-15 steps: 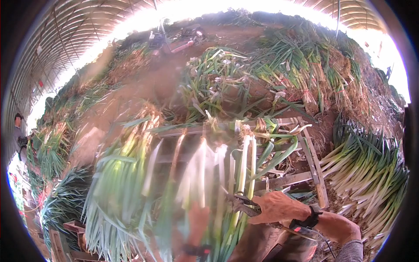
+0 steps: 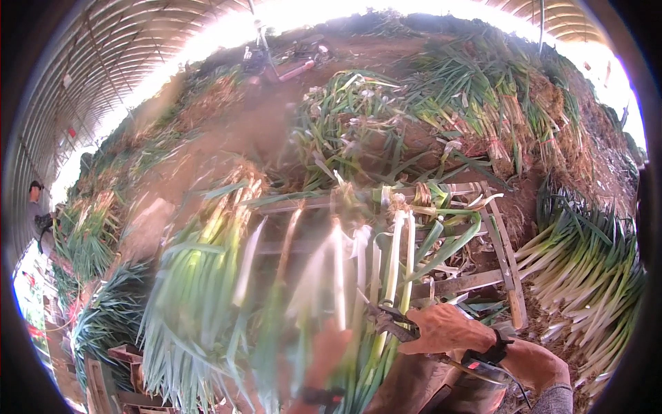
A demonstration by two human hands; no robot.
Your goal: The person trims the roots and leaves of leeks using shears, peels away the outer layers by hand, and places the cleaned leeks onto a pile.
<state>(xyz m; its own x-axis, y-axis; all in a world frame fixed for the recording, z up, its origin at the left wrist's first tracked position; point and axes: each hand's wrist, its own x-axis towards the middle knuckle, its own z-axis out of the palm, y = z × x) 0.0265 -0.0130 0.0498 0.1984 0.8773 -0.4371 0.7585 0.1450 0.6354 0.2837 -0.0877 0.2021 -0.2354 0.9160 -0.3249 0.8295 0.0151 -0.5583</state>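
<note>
Long green onions with white shanks lie across a wooden rack (image 2: 460, 283), roots pointing away from me. At the lower middle my left hand (image 2: 329, 352) rests among them, at the lower end of a white green onion stalk (image 2: 338, 276); blur hides its fingers. My right hand (image 2: 445, 328) is closed around a dark metal hand tool (image 2: 392, 322) with a pointed tip, whose exact kind I cannot make out. The tip points left across the stalks, near two pale green onions (image 2: 394, 262). A dark band circles each of my wrists.
A thick bundle of green onions (image 2: 200, 276) lies at the rack's left. Whiter, cleaned-looking stalks (image 2: 586, 276) are piled at right. Beyond the rack are leafy scraps (image 2: 352, 110) and tied, rooted bundles (image 2: 496, 124). A person (image 2: 39, 214) stands at the far left under the arched roof.
The whole view has shifted slightly, with the rack and onions now a little farther right. My left hand has moved slightly right and down. My right hand keeps its hold on the tool.
</note>
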